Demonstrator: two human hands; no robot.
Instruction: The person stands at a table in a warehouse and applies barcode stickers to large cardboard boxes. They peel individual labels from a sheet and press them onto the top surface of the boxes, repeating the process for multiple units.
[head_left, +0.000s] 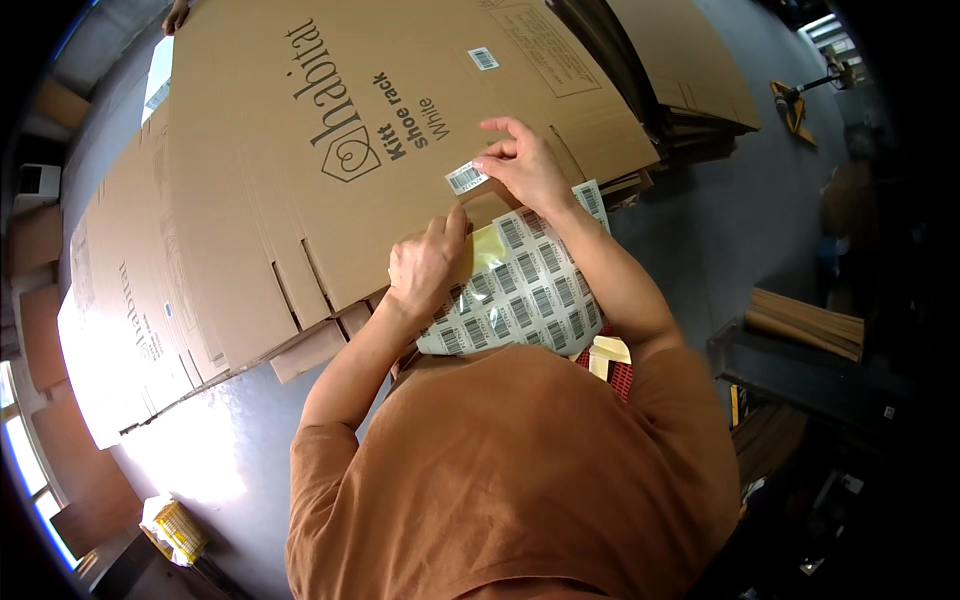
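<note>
A large flat brown cardboard carton (240, 200) with dark print lies in front of me. My right hand (530, 172) pinches a small white barcode label (467, 178) by its right edge, between thumb and forefinger, just over the cardboard; whether the label touches the board I cannot tell. The other fingers are partly raised. My left hand (428, 262) is closed at the edge of a sheet of barcode labels (530, 290), which rests between my arms against my body. A bare yellowish patch of backing shows near that hand. Another barcode label (483, 58) sits flat on the carton farther up.
More flattened cartons (690, 60) are stacked at the right, and another printed carton (140, 310) lies at the left. Someone else's hand (178, 15) touches the far left edge. A yellow pallet jack (792, 110) stands on the grey floor, with cardboard strips (805, 322) nearer.
</note>
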